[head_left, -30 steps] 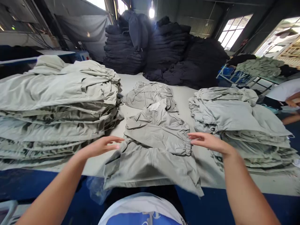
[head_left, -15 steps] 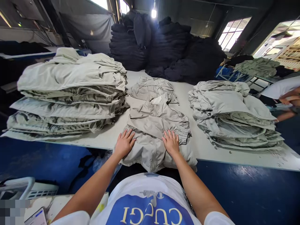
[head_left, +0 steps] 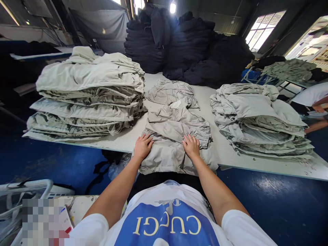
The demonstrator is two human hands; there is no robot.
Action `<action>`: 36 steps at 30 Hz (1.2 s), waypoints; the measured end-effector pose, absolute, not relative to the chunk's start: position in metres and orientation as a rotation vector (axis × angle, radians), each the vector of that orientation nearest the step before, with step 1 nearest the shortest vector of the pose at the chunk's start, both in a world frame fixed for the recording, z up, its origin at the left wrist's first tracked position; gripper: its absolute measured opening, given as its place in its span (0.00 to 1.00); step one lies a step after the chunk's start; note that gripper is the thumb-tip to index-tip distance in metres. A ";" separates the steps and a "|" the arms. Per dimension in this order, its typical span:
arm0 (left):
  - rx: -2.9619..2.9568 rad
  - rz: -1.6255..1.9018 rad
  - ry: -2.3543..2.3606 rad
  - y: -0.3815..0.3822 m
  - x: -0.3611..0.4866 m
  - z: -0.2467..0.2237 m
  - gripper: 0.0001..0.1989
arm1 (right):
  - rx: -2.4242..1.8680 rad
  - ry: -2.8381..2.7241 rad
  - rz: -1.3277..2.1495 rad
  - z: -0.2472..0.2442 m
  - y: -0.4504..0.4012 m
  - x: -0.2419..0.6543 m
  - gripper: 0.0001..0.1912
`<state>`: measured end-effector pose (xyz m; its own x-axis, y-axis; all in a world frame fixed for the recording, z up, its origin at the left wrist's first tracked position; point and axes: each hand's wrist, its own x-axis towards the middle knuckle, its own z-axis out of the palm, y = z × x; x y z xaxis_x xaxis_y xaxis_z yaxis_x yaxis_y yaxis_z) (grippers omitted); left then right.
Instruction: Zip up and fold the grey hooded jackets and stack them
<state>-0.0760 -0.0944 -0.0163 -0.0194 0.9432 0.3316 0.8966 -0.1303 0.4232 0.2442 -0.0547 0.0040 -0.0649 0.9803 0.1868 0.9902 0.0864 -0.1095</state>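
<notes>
A light grey zip-up jacket [head_left: 176, 159] lies front up on the table before me, its sleeves folded across the middle and its lower part at the table's front edge. My left hand [head_left: 142, 147] rests on the jacket's left side, fingers stretched out. Over on the right, my right hand [head_left: 191, 146] presses flat near an elastic cuff, fingers spread. Neither hand is wrapped round any cloth. Just beyond the jacket's collar lies another crumpled grey garment [head_left: 171, 91].
A tall stack of pale folded garments [head_left: 89, 78] stands left on the white table [head_left: 123, 143], a lower stack [head_left: 263, 116] right. Dark garment piles [head_left: 189, 48] rise behind. Another person's arm [head_left: 317, 126] shows far right. A white basket [head_left: 48, 186] sits below left.
My view has shifted a little, so the scene sits higher and further right. The jacket's lower hem looks straighter and hangs less over the table edge. Both hands stay flat on the jacket.
</notes>
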 end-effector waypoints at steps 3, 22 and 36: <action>2.134 0.868 1.999 -0.094 -0.077 -0.016 0.18 | -1.999 -2.150 -0.053 0.006 -0.053 0.243 0.29; 2.085 0.958 1.942 -0.131 -0.095 -0.007 0.14 | -1.717 -1.976 0.146 0.024 -0.071 0.258 0.17; 2.229 1.082 1.552 -0.117 -0.039 0.042 0.22 | -1.464 -2.072 0.679 0.060 -0.041 0.212 0.17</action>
<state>-0.0394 -0.1175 0.0417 0.1724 0.8798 0.4430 0.7196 -0.4196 0.5533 0.2124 -0.0410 0.0603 -0.2889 0.9499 0.1197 0.6950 0.2940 -0.6562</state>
